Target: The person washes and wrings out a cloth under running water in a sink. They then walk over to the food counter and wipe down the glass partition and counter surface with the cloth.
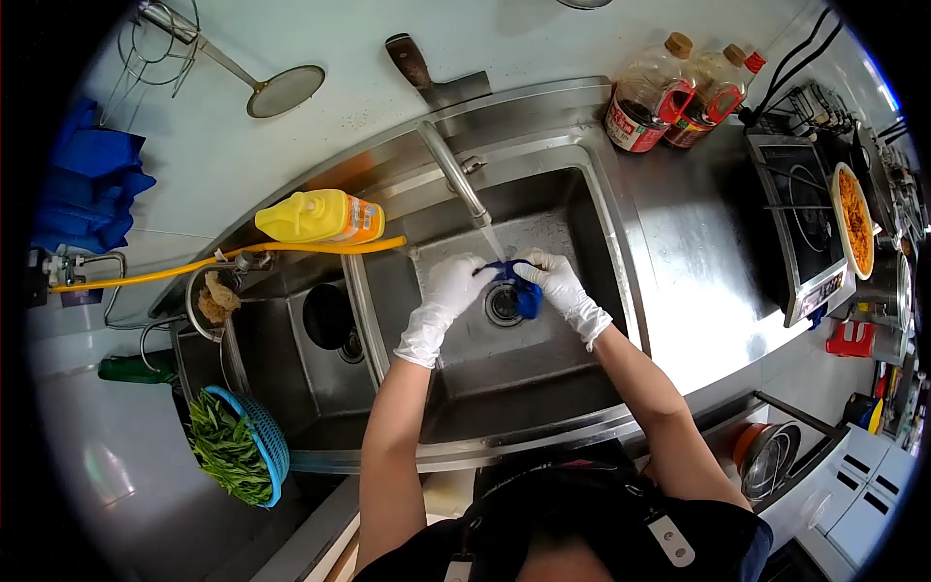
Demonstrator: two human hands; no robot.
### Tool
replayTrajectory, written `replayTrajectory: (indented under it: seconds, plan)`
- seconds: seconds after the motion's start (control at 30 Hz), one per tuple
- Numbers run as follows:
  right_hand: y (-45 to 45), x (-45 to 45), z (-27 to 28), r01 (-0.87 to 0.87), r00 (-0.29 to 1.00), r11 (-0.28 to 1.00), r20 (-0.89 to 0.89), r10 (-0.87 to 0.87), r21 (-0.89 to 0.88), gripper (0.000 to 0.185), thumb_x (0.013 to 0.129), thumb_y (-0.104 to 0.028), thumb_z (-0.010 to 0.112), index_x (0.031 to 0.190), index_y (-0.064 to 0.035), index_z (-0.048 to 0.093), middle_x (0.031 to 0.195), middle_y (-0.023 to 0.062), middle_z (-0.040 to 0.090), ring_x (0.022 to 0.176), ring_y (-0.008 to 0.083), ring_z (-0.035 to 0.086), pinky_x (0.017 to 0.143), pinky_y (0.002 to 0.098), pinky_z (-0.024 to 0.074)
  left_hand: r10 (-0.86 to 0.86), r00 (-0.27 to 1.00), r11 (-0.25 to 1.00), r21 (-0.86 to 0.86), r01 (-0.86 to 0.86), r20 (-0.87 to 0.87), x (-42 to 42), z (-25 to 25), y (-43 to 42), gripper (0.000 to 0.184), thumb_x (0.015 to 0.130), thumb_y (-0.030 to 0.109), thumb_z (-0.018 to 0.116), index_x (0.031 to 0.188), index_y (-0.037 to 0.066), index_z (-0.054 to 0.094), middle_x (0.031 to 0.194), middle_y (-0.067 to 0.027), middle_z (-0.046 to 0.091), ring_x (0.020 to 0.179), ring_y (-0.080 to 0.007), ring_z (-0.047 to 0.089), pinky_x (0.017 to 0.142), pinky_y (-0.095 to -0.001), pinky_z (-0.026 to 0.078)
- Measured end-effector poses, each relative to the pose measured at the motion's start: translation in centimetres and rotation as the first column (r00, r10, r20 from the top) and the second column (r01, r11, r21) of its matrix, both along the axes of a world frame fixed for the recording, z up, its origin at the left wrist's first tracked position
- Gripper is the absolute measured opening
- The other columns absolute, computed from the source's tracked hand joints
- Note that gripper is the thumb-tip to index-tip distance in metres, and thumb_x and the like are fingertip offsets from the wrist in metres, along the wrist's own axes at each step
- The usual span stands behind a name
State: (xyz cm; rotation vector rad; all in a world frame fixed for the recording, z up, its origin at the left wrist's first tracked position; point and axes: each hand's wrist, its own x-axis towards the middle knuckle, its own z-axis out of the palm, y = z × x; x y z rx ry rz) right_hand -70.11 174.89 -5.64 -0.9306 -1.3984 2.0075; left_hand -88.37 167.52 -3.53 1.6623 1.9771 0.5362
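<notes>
A dark blue cloth [527, 297] hangs between my hands over the drain of the right sink basin [524, 378], under water running from the faucet [454, 173]. My left hand [456, 283], in a white glove, pinches the cloth's left end. The other end is gripped by my right hand [552, 278], gloved in white too. The lower part of the cloth dangles in front of the round drain.
A yellow jug [315, 215] and yellow hose [194, 264] lie behind the left basin [281, 339]. Greens fill a blue basket [267, 441] at left. Sauce bottles [648, 97], a cooktop [800, 209] and a food dish [853, 221] stand right. A cleaver [436, 78] is behind the sink.
</notes>
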Motion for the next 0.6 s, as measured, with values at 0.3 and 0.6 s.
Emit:
replayTrajectory:
  seconds: [0.3, 0.6]
  plan:
    - [1.0, -0.4, 0.4, 0.181, 0.944, 0.859, -0.16, -0.288, -0.479, 0.014, 0.087, -0.017, 0.061, 0.082, -0.0045, 0.059, 0.072, -0.0005, 0.059, 0.062, 0.0077, 0.054, 0.057, 0.0208, 0.0443, 0.498, 0.269, 0.826, -0.357, -0.436, 0.824, 0.6, -5.4, -2.9, 0.037, 0.088, 0.033, 0.06, 0.1, -0.002, 0.062, 0.088, -0.0042, 0.064, 0.08, -0.0151, 0.059, 0.072, -0.0262, 0.047]
    - [-6.5, -5.9, -1.0, -0.208, 0.91, 0.448, 0.34, -0.237, 0.87, 0.045, 0.076, -0.019, 0.064, 0.115, -0.0028, 0.047, 0.098, 0.0262, 0.058, 0.095, 0.0392, 0.057, 0.078, 0.041, 0.0485, -0.216, -0.724, 0.946, -0.044, -0.322, 0.655, 4.8, -13.1, -1.2, 0.028, 0.092, 0.029, 0.048, 0.101, 0.003, 0.055, 0.088, -0.0064, 0.06, 0.089, -0.0199, 0.056, 0.081, -0.0312, 0.047]
